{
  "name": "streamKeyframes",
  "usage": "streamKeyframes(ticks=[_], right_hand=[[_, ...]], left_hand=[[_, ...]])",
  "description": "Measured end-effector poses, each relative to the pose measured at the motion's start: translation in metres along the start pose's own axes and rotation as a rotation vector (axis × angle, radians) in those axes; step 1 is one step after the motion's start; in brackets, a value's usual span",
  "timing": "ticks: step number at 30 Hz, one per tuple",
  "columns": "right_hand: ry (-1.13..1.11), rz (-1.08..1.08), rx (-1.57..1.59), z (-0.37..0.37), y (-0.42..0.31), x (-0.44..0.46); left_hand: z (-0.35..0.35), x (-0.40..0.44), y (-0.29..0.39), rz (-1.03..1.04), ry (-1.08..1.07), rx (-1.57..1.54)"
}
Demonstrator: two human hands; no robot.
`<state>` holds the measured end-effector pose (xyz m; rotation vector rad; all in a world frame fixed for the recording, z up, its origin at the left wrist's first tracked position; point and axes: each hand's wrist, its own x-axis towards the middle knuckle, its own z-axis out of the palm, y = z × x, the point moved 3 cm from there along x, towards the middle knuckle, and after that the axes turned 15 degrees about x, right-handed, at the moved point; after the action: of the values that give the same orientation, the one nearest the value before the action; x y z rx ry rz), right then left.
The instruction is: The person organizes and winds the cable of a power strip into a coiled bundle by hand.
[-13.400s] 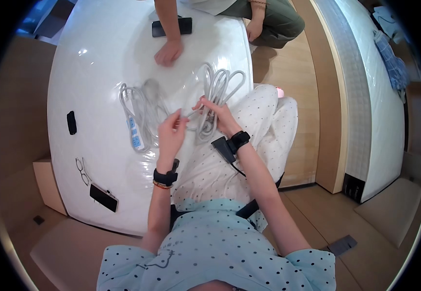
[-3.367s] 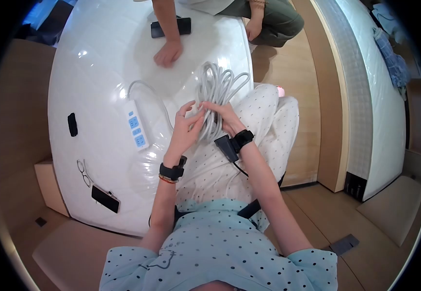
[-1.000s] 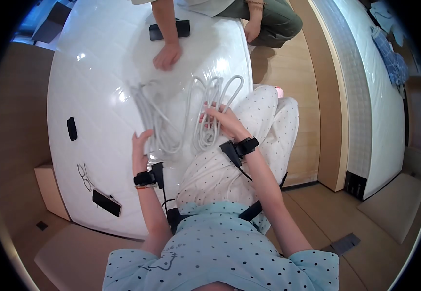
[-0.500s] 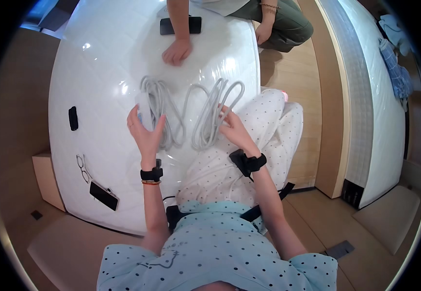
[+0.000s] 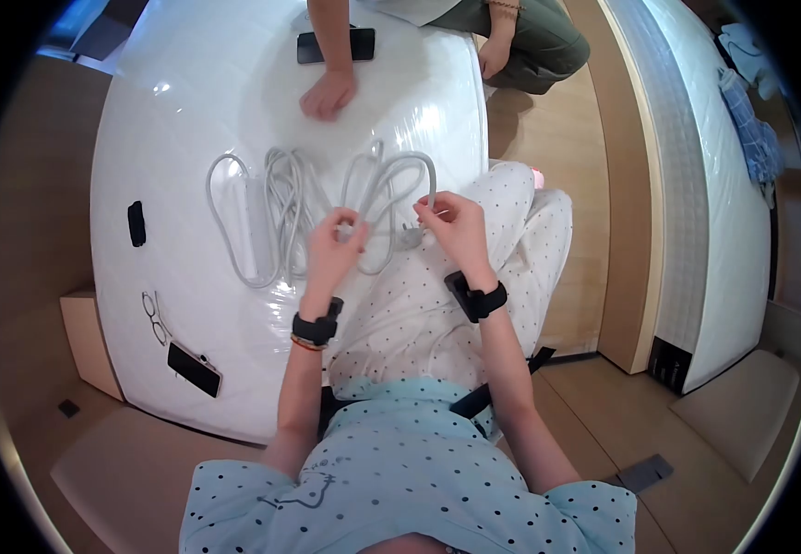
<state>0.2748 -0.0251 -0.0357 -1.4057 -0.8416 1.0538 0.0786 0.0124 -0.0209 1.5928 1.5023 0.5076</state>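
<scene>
A grey-white cable (image 5: 272, 189) lies in loose loops on the plastic-covered mattress (image 5: 179, 305). Beside its left loops rests a white power strip (image 5: 258, 231). My left hand (image 5: 334, 254) is closed, thumb and fingers pinching strands of the cable's right bundle. Farther right, my right hand (image 5: 459, 229) pinches the outer loop of that same bundle where it bends down. A pale end piece (image 5: 410, 237), perhaps the plug, shows between the hands; its shape is unclear.
Across the mattress, another person's hand (image 5: 328, 95) rests near a black phone (image 5: 361, 45). Toward the left are a black case (image 5: 137, 224), glasses (image 5: 154, 318) and a second phone (image 5: 194, 369). A wooden bed edge (image 5: 624, 231) runs along the right.
My left hand has left the power strip, moved right and closed on the cable. The power strip and its cable loops have spread leftward. My right hand has shifted slightly, pinching the outer loop.
</scene>
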Motion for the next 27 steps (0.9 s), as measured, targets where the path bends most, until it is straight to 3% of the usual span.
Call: streamKeyframes(ticks=[2, 8, 11, 14, 17, 20, 23, 27], right_hand=[[0.008, 0.019, -0.049, -0.005, -0.003, 0.003], [0.084, 0.040, 0.181, 0.003, -0.023, -0.003], [0.167, 0.046, 0.236, -0.004, -0.020, -0.004], [0.276, 0.112, 0.429, -0.012, -0.023, -0.010], [0.438, 0.091, 0.544, -0.016, -0.028, -0.020], [0.524, -0.022, 0.706, -0.017, -0.025, -0.031], [0.531, -0.069, 0.818, -0.014, -0.029, -0.035], [0.390, 0.127, 0.854, -0.015, -0.022, -0.033]], left_hand=[[-0.018, 0.008, -0.004, -0.020, 0.107, -0.036], [-0.024, 0.019, -0.026, 0.083, 0.110, 0.069], [-0.022, 0.005, 0.003, 0.253, 0.434, 0.621], [-0.023, 0.002, 0.017, 0.280, 0.435, 0.508], [-0.018, 0.001, 0.037, 0.397, 0.353, 0.381], [-0.001, 0.002, 0.040, 0.506, 0.240, 0.480], [0.017, -0.001, 0.043, 0.417, -0.018, 0.231], [0.024, -0.008, 0.048, 0.236, -0.167, -0.222]])
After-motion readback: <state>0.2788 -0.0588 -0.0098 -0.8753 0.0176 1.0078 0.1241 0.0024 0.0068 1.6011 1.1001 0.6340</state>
